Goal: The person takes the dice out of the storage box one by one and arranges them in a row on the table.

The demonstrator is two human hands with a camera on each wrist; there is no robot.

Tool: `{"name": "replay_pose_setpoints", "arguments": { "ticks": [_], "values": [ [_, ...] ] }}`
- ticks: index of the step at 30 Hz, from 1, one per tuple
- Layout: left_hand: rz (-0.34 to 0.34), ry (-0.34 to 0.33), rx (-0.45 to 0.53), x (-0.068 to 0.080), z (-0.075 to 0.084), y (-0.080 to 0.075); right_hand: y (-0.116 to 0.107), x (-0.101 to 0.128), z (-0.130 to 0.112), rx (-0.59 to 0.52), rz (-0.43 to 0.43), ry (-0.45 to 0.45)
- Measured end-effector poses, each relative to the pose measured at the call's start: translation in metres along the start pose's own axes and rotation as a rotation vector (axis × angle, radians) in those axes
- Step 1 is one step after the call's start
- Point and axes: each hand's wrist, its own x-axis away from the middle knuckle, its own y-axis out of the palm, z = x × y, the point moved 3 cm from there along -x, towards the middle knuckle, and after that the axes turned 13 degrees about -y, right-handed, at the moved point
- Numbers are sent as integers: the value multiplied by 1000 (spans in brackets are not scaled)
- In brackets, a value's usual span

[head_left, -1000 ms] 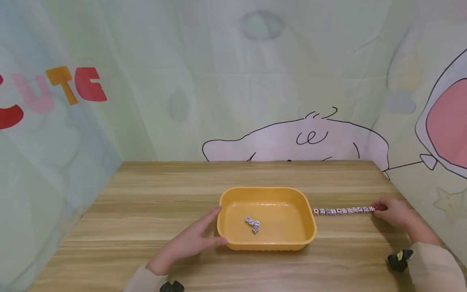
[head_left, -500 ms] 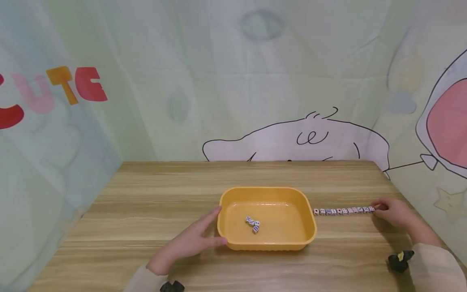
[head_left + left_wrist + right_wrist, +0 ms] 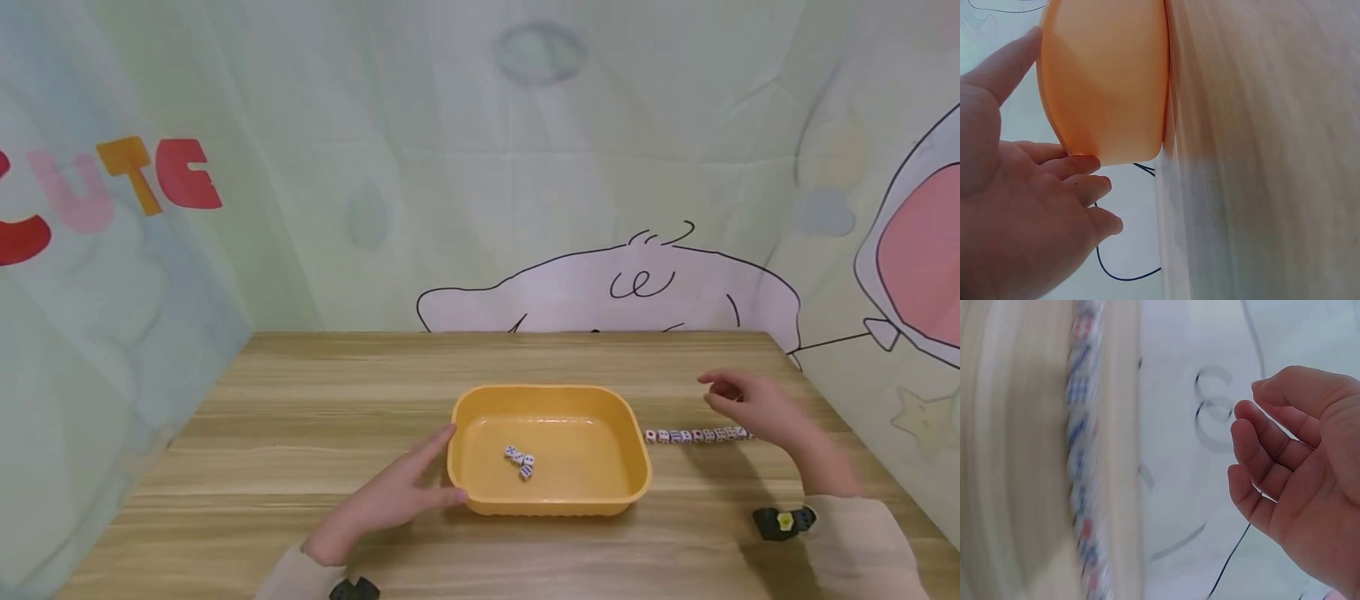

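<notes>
A wood-grain tabletop sits in a booth of pale cartoon-printed cloth, and toward its near edge the left hand rests with straight fingers against the left wall of a yellow plastic tray near the middle. Three dice lie loose in the tray while a long row of dice runs from the tray's right wall toward the right edge. So most seem placed and few left. Just beyond that row the right hand hovers off the wood, fingers loosely curled and empty.

Glossy smooth plastic tray on a matt wood-grain table.
</notes>
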Motion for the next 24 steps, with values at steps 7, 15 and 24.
{"name": "replay_pose_setpoints", "arguments": {
  "ticks": [7,15,24],
  "values": [
    [-6,-2,12,1,1,1,13,-22,-52,-55,-5,-136],
    [-2,-4,6,1,1,0,45,-42,-90,-107,-78,-294],
    [1,13,-3,1,2,-1,79,-56,-119,-156,-221,-302]
  ]
}}
